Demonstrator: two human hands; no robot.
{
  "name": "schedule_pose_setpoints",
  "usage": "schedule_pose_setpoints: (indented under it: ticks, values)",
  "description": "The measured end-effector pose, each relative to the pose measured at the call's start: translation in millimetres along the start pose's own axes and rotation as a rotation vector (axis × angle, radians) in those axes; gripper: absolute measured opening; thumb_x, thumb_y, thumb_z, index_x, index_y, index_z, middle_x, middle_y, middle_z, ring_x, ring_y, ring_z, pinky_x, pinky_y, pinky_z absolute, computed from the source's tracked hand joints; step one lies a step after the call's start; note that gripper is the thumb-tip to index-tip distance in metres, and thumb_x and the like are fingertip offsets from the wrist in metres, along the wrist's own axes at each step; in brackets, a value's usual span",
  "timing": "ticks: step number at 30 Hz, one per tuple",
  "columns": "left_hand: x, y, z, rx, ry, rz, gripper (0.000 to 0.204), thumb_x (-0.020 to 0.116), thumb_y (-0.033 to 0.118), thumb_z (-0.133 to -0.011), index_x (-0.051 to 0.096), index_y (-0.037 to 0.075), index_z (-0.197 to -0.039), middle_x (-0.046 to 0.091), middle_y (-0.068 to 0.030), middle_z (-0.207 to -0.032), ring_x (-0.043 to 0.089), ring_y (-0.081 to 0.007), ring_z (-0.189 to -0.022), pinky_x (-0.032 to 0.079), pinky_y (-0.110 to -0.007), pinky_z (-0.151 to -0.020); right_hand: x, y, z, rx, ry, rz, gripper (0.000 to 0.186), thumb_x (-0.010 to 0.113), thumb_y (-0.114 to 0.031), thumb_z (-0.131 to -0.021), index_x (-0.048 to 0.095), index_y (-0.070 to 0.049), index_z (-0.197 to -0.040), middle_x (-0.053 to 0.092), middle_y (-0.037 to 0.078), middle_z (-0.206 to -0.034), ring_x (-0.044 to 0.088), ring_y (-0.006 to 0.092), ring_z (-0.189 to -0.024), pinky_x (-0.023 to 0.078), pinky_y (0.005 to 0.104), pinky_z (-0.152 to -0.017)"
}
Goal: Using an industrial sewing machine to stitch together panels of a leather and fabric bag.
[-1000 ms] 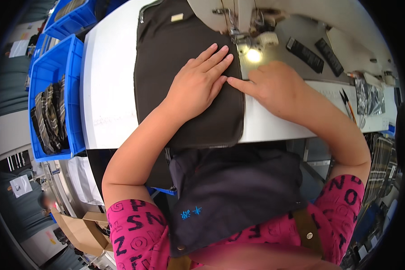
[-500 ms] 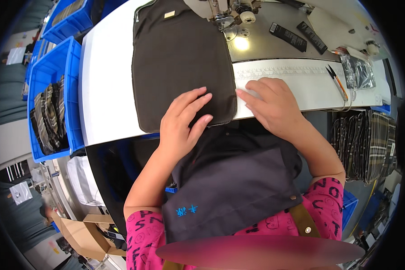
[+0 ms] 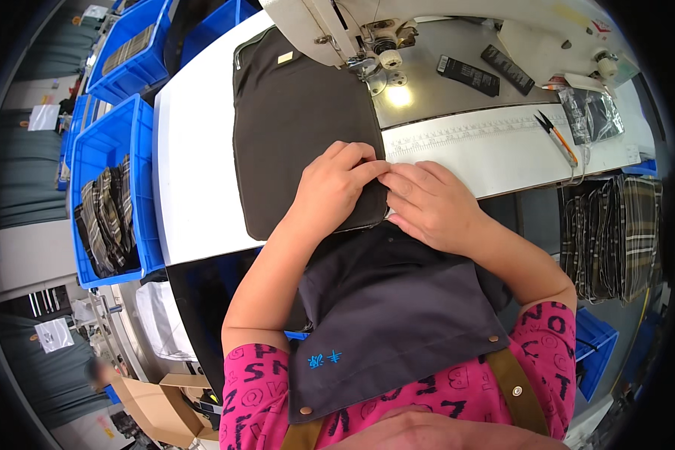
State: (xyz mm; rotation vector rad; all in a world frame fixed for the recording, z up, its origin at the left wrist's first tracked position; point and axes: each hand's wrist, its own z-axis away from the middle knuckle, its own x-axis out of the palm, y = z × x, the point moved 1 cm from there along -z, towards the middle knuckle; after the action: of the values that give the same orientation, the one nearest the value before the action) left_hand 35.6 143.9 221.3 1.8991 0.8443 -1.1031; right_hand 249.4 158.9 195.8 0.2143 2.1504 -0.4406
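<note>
A dark brown, round-cornered fabric panel (image 3: pixel 300 135) lies flat on the white tabletop. It carries a small pale label near its far end, and its far right edge reaches the sewing machine's needle area (image 3: pixel 369 69). My left hand (image 3: pixel 341 184) rests over the panel's near right part, with thumb and index finger pinched at the right edge. Against that same edge, my right hand (image 3: pixel 431 206) is closed, its fingertips meeting those of the left. The bit of edge between the fingertips is mostly hidden.
To the right lie thread snips (image 3: pixel 559 139), two black tags (image 3: pixel 469 75) and a clear plastic bag (image 3: pixel 592 116). A printed ruler (image 3: pixel 457 131) crosses the tabletop. Plaid pieces fill a blue bin (image 3: pixel 146 202) on the left; more plaid pieces (image 3: pixel 615 240) hang in a stack at right.
My left hand has slid right across the panel to its right edge. My right hand has come in to meet it, and both have closed there. The whole view has shifted slightly.
</note>
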Motion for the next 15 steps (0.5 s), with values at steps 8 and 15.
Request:
schedule_pose_setpoints:
  ticks: [8,15]
  values:
    - [-8.2,-4.2,-10.1,0.085,-0.043,0.019,0.023,0.072,0.0,-0.079,0.072,0.014,-0.097,0.068,0.0016,-0.103,0.066,-0.0224,-0.091,0.057,-0.036,-0.072,4.1,-7.8,7.5,0.086,0.027,0.006,0.041,0.082,-0.031,-0.077,0.072,-0.006,-0.109,0.061,0.007,-0.122,0.055,0.0244,-0.116,0.048,0.0405,-0.095]
    - [1.3,-1.1,-13.1,0.103,0.007,0.087,0.023,0.071,0.001,-0.079,0.07,0.012,-0.099,0.068,0.001,-0.104,0.065,-0.0233,-0.09,0.056,-0.035,-0.074,6.3,-6.5,6.5,0.031,0.027,0.003,0.039,0.081,-0.031,-0.079,0.073,-0.006,-0.108,0.065,0.007,-0.121,0.055,0.0238,-0.117,0.047,0.039,-0.093]
